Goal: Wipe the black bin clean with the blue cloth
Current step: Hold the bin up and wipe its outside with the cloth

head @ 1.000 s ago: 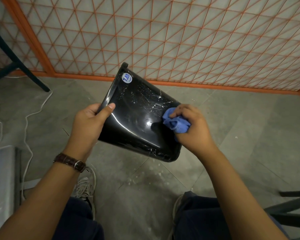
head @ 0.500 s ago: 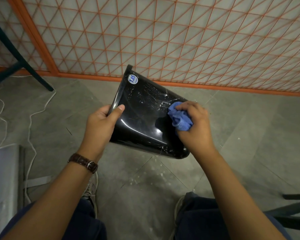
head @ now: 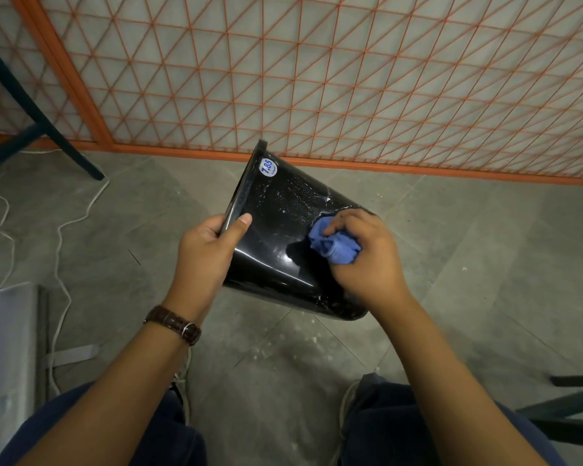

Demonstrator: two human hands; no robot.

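A glossy black plastic bin point(head: 276, 237) is hanging tipped on its side at the middle of the frame, held clear of the grey tiled floor point(head: 485, 264), its rim pointing to the upper left and its base to the lower right. The left hand point(head: 206, 257), with a brown leather watch point(head: 174, 324) at the wrist, is gripping the rim edge, thumb lying flat along the outer wall and the fingers curling out of sight behind. The right hand point(head: 367, 260) is bunching a crumpled blue cloth point(head: 334, 247) in curled fingers and pressing it against the wall near the base edge. White specks are showing across the wall, below a round white sticker point(head: 269, 167) by the rim. Open floor is lying all round the bin; an orange lattice screen point(head: 317, 79) is filling the top of the frame, a white cord point(head: 61, 237) is trailing at left, and a dark chair leg point(head: 48, 129) is slanting at upper left.
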